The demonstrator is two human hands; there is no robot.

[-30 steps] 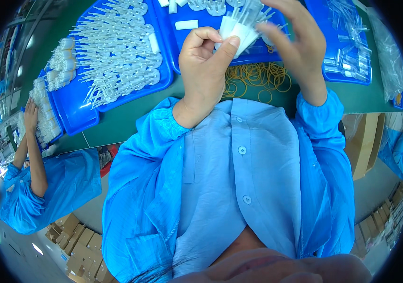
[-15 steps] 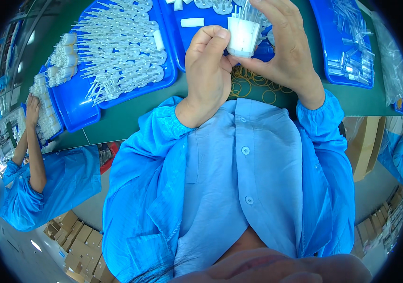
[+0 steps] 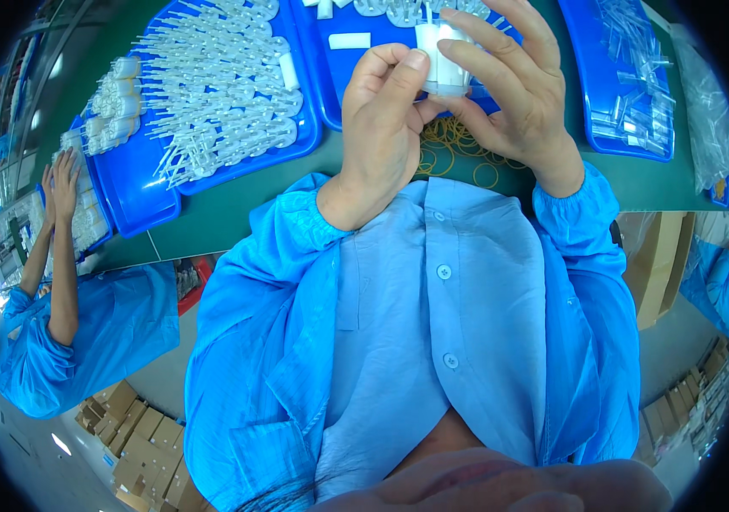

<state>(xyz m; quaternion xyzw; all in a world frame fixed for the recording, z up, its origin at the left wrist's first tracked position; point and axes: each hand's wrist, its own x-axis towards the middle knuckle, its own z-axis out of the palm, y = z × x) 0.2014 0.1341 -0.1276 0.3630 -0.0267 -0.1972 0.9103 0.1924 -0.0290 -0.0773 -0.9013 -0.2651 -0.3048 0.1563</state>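
Observation:
Above the blue trays, my left hand [image 3: 379, 119] pinches a white cup-like piece [image 3: 444, 70] by its left side, between thumb and fingers. Clear plastic shows around the lower end of the piece, and a thin white stem sticks up from its top. My right hand [image 3: 518, 90] curves round the other side, its thumb under the bottom and some fingertips against the upper part, the other fingers spread. Yellow rubber bands [image 3: 458, 145] lie in a loose pile on the green table just below my hands. The exact kind of the held piece cannot be made out.
A blue tray [image 3: 309, 128] at left holds many white stemmed parts [image 3: 219, 94]. Clear plastic pieces [image 3: 637, 102] fill another blue tray [image 3: 595, 141] at right. A clear bag [image 3: 705, 128] lies beyond it. On the far left, a co-worker's hands [image 3: 59, 183] are over white parts.
My right fingers have shifted down and in around the held piece, and the clear plastic above it no longer shows. The co-worker's hands have come together and lifted.

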